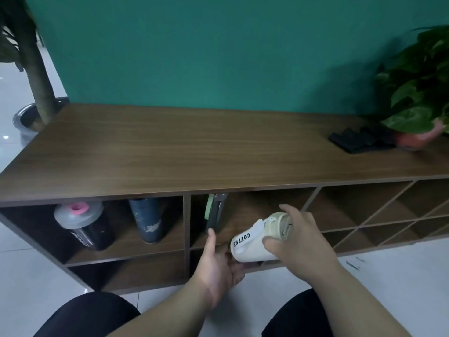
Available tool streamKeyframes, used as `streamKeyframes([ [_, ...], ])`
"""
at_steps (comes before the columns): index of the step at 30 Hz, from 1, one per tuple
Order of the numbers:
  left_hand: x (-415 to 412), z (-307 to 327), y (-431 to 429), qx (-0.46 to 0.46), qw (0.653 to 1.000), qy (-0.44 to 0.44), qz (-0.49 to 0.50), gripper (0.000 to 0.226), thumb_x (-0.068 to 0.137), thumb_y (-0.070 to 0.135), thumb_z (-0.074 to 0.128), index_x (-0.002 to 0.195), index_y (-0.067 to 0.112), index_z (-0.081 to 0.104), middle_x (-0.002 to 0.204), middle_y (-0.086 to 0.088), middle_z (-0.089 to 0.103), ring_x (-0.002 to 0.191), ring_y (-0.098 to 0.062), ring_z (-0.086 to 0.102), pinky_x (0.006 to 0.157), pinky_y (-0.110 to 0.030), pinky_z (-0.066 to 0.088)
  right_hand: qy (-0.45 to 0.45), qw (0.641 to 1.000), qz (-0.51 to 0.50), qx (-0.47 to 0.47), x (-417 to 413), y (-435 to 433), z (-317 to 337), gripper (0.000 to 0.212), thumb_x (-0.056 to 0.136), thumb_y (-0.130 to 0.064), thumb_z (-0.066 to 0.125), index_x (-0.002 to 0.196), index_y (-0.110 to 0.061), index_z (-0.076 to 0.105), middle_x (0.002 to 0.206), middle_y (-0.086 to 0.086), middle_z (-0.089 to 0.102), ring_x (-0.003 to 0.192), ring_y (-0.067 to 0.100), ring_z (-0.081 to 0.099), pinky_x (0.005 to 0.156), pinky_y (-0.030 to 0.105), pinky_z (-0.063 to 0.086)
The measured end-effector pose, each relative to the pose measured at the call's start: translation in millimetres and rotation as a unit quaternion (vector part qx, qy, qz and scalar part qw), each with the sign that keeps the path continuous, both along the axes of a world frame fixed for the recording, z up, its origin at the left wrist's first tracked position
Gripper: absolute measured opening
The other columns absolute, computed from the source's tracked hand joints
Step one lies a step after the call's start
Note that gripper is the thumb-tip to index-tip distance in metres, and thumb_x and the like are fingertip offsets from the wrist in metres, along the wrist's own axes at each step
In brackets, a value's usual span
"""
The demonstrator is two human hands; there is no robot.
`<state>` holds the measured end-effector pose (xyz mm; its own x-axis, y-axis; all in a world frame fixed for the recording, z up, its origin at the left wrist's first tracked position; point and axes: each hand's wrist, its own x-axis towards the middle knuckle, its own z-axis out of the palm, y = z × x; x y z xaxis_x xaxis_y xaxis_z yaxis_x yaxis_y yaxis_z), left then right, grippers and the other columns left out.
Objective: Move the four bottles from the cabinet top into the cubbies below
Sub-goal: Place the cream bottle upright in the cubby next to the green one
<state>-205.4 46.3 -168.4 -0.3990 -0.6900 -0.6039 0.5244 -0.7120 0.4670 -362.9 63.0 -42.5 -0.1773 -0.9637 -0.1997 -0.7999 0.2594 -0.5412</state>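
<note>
A cream bottle marked COFFEE (252, 246) is tilted in front of the second upper cubby. My right hand (298, 239) grips its lid end, and my left hand (218, 261) cups its base from below. Inside that same cubby a dark bottle with a green strap (215, 212) stands upright at the left. The left upper cubby holds a black shaker with a grey lid and pink cap (82, 224) and a dark blue bottle (149, 220). The wooden cabinet top (170, 147) carries no bottle.
A black folded item (357, 139) and a potted plant in a pink pot (418, 98) sit at the right end of the top. A tree in a grey pot (31, 117) stands left of the cabinet. Slanted cubbies (379, 215) lie to the right. My knees are below.
</note>
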Motion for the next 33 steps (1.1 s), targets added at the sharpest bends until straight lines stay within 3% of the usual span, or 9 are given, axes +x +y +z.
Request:
streamKeyframes([
  [2, -3.1, -8.3, -12.2, 0.018, 1.000, 0.004, -0.009, 0.085, 0.085, 0.086, 0.018, 0.132, 0.026, 0.057, 0.120, -0.001, 0.075, 0.104, -0.031, 0.075, 0.114, -0.043, 0.027, 0.001, 1.000, 0.001, 0.006, -1.9, -20.5, -7.9, 0.090, 0.074, -0.040, 0.068, 0.154, -0.039, 0.028, 0.143, -0.009, 0.036, 0.105, 0.017, 0.057, 0.083, 0.034, 0.050],
  [4, -7.1, -14.5, -23.1, 0.018, 0.999, -0.002, -0.029, 0.090, 0.084, 0.087, 0.019, 0.147, 0.028, 0.047, 0.148, 0.000, 0.056, 0.137, -0.028, 0.051, 0.121, -0.048, 0.021, 0.009, 1.000, 0.009, 0.012, -3.0, -41.1, -15.1, 0.093, 0.074, -0.041, 0.067, 0.156, -0.036, 0.025, 0.146, -0.007, 0.034, 0.112, 0.019, 0.058, 0.088, 0.035, 0.052],
  [6, -13.3, -14.9, -32.2, 0.015, 0.999, -0.012, -0.028, 0.089, 0.085, 0.086, 0.020, 0.146, 0.028, 0.047, 0.156, 0.001, 0.047, 0.143, -0.021, 0.040, 0.120, -0.051, 0.020, 0.029, 0.999, 0.013, 0.024, -3.9, -59.7, -22.3, 0.089, 0.074, -0.043, 0.068, 0.154, -0.033, 0.030, 0.147, -0.005, 0.034, 0.117, 0.022, 0.058, 0.089, 0.034, 0.048],
  [9, -22.3, -10.6, -45.3, 0.014, 1.000, 0.013, -0.015, 0.091, 0.087, 0.084, 0.018, 0.156, 0.027, 0.032, 0.166, 0.003, 0.030, 0.156, -0.018, 0.022, 0.124, -0.052, 0.012, 0.054, 0.998, 0.012, 0.029, -5.9, -81.0, -33.8, 0.062, 0.071, -0.046, 0.069, 0.127, -0.029, 0.049, 0.133, -0.003, 0.041, 0.107, 0.026, 0.060, 0.089, 0.038, 0.050],
  [13, -27.3, -17.3, -57.6, 0.011, 0.998, 0.067, 0.015, 0.090, 0.086, 0.085, 0.021, 0.155, 0.029, 0.034, 0.167, 0.003, 0.030, 0.157, -0.019, 0.017, 0.125, -0.052, 0.009, 0.058, 0.998, 0.002, 0.029, -5.9, -100.1, -49.8, 0.067, 0.066, -0.048, 0.068, 0.129, -0.030, 0.051, 0.137, 0.002, 0.043, 0.118, 0.029, 0.056, 0.096, 0.041, 0.050],
  [17, -33.4, -20.1, -63.2, -0.010, 0.999, 0.028, 0.039, 0.086, 0.090, 0.080, 0.021, 0.154, 0.024, 0.038, 0.164, -0.003, 0.036, 0.154, -0.027, 0.028, 0.124, -0.056, 0.019, 0.069, 0.997, -0.001, 0.025, -1.2, -116.2, -62.5, 0.078, 0.058, -0.054, 0.060, 0.130, -0.025, 0.056, 0.147, -0.002, 0.044, 0.133, 0.025, 0.046, 0.100, 0.040, 0.048],
  [22, -29.6, -24.3, -76.9, 0.017, 0.995, 0.074, 0.056, 0.090, 0.089, 0.081, 0.024, 0.157, 0.022, 0.030, 0.166, -0.005, 0.032, 0.155, -0.027, 0.026, 0.126, -0.056, 0.015, 0.047, 0.998, -0.045, 0.010, -1.8, -130.7, -72.8, 0.078, 0.056, -0.051, 0.062, 0.129, -0.024, 0.059, 0.129, 0.000, 0.054, 0.120, 0.026, 0.056, 0.100, 0.043, 0.052],
  [26, -29.1, -29.1, -81.1, 0.015, 0.994, 0.102, 0.044, 0.090, 0.088, 0.081, 0.026, 0.159, 0.025, 0.026, 0.163, -0.002, 0.037, 0.153, -0.021, 0.030, 0.126, -0.053, 0.013, 0.026, 0.997, -0.067, 0.006, -2.9, -139.8, -78.7, 0.066, 0.051, -0.052, 0.065, 0.109, -0.021, 0.066, 0.106, 0.000, 0.068, 0.108, 0.028, 0.063, 0.089, 0.041, 0.058],
  [33, -33.2, -41.6, -79.5, -0.003, 0.997, 0.063, 0.033, 0.091, 0.075, 0.069, 0.054, 0.155, 0.034, 0.032, 0.154, 0.002, 0.048, 0.144, -0.022, 0.043, 0.109, -0.048, 0.032, 0.023, 0.998, -0.060, -0.023, -1.5, -144.0, -84.1, 0.039, 0.055, -0.049, 0.063, 0.090, -0.034, 0.059, 0.103, -0.002, 0.069, 0.107, 0.031, 0.063, 0.083, 0.037, 0.056],
])
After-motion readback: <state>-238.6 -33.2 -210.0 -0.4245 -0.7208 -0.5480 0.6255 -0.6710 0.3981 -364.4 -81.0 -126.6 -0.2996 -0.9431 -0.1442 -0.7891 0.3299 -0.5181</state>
